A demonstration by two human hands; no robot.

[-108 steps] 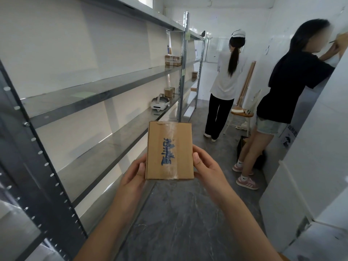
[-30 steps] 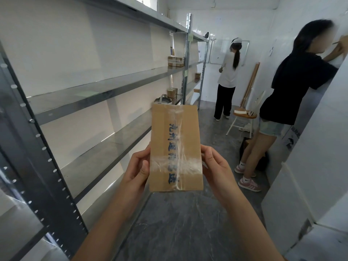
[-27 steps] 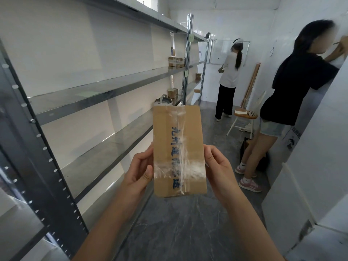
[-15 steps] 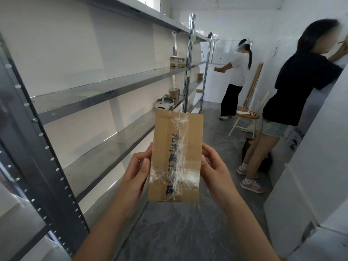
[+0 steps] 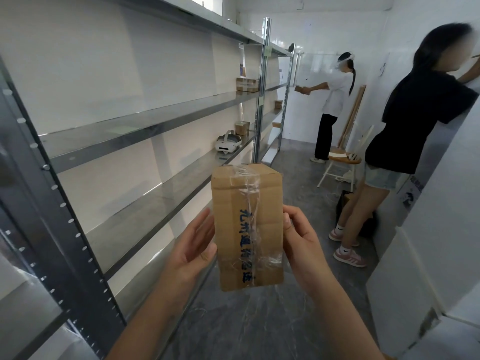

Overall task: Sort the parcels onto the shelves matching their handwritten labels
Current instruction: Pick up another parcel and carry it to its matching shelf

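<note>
I hold a small brown cardboard parcel (image 5: 248,227) upright in front of me, sealed with clear tape and marked with blue handwritten characters down its face. My left hand (image 5: 193,252) grips its left side and my right hand (image 5: 302,240) grips its right side. A grey metal shelf rack (image 5: 145,120) runs along the left wall. A pale green label (image 5: 120,129) lies on its upper shelf. Small parcels (image 5: 246,84) sit far down the rack.
A white headset (image 5: 228,144) lies on the middle shelf beside a small box (image 5: 242,127). A person in black (image 5: 405,131) stands close on the right by a white cabinet (image 5: 441,229). Another person in white (image 5: 333,100) stands further down the aisle near a wooden stool (image 5: 342,162).
I have turned the parcel from its short label face to the long taped face, and now tilted its top toward me. The person in white has turned to the rack, holding out a box.
</note>
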